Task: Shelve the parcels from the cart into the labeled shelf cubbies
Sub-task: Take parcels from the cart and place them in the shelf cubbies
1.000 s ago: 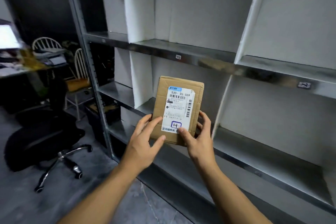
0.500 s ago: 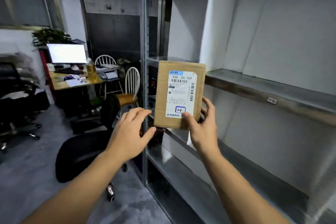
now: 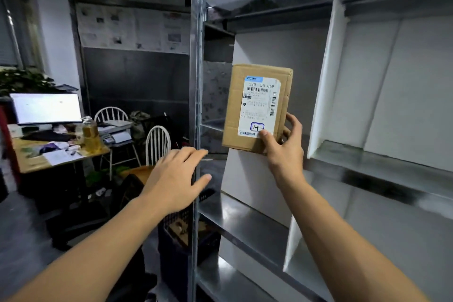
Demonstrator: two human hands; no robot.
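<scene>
Head view shows the right hand (image 3: 284,152) pinching the parcel (image 3: 257,108) by its lower right corner, upright before the shelf (image 3: 367,162); the left hand (image 3: 176,179) hovers empty, fingers spread. Nothing sits in the visible cubbies, so shelving looks barely begun.

Dim, soft-blurred, wide-angle edge distortion

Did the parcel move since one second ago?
Yes. The parcel, held by the right hand, went left along the shelf, now close beside its metal end post.
</scene>
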